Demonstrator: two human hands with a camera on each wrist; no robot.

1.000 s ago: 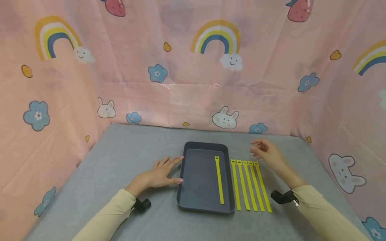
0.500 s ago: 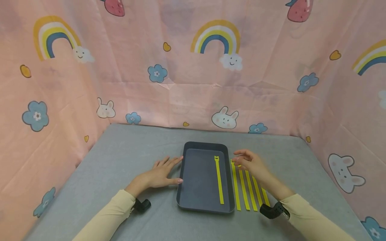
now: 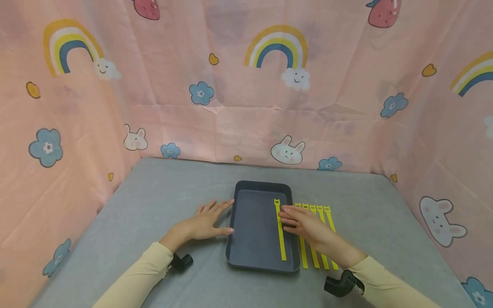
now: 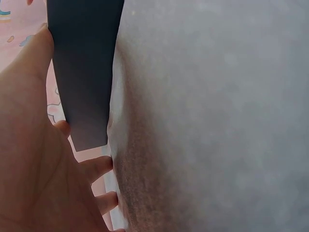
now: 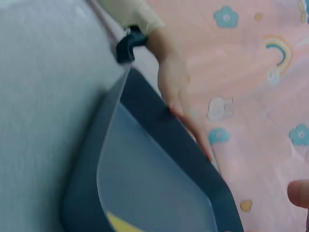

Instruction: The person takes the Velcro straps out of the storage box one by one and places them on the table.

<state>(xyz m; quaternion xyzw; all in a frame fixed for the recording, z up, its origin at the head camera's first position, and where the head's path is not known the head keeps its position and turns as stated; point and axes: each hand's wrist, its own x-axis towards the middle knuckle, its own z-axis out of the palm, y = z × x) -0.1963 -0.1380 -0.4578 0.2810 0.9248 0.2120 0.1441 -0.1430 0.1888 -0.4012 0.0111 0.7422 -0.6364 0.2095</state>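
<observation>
A dark grey rectangular tray (image 3: 252,231) lies on the table, with one yellow hook-and-loop cable strap (image 3: 282,246) lengthwise along its right side. My left hand (image 3: 202,222) touches the tray's left edge, fingers spread and thumb on the rim; the left wrist view shows the thumb against the tray's outer wall (image 4: 84,72). Over the tray's right rim hovers my right hand (image 3: 310,226), fingertips close to the strap inside, fingers loosely bent and apparently holding nothing. Several more yellow straps (image 3: 313,256) lie side by side right of the tray, partly hidden beneath my right hand and forearm.
Grey cloth (image 3: 185,179) covers the table. A pink patterned curtain (image 3: 239,119) encloses its back and sides. Black wrist cameras sit on both wrists, the right one (image 3: 339,284) low near the straps' near ends.
My right hand has moved left and toward me, from beyond the row of straps, across them, to the tray's right side. The left hand, tray and straps stay put.
</observation>
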